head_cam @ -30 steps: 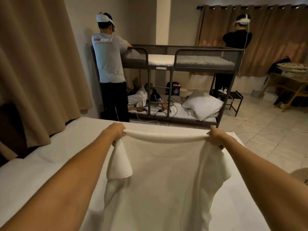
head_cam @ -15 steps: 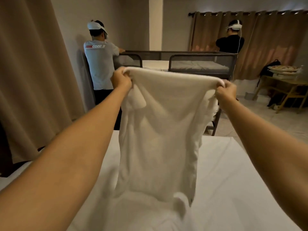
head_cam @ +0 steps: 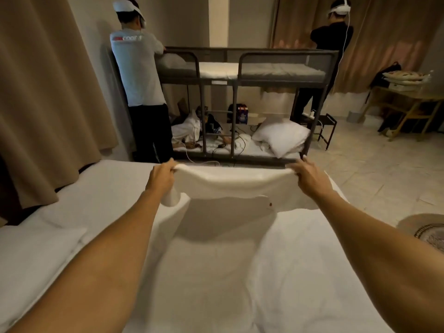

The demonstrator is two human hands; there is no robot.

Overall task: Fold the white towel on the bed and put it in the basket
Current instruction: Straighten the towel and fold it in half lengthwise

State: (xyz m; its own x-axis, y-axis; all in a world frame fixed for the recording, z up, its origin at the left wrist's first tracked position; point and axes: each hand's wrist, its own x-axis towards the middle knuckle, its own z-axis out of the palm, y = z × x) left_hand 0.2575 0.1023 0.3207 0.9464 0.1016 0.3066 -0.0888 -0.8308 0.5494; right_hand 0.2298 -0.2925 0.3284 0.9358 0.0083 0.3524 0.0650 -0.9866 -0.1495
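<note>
The white towel (head_cam: 230, 183) is stretched out between both hands above the far part of the white bed (head_cam: 101, 193). My left hand (head_cam: 162, 175) pinches its left corner and my right hand (head_cam: 306, 175) grips its right corner. The towel's top edge sags a little between them, and its body billows out flat, casting a shadow on the sheet. A woven basket (head_cam: 425, 229) shows partly at the right edge, on the floor beside the bed.
A white pillow (head_cam: 36, 246) lies on the bed at the left. Beyond the bed stands a grey bunk bed (head_cam: 240, 75), with two people at its two ends, backs to me. Brown curtains (head_cam: 43, 92) hang left. A wooden table (head_cam: 406, 97) stands far right.
The towel hung high in front of me half a second ago. Both hands have swung it down and forward, and it now spreads low over the bed.
</note>
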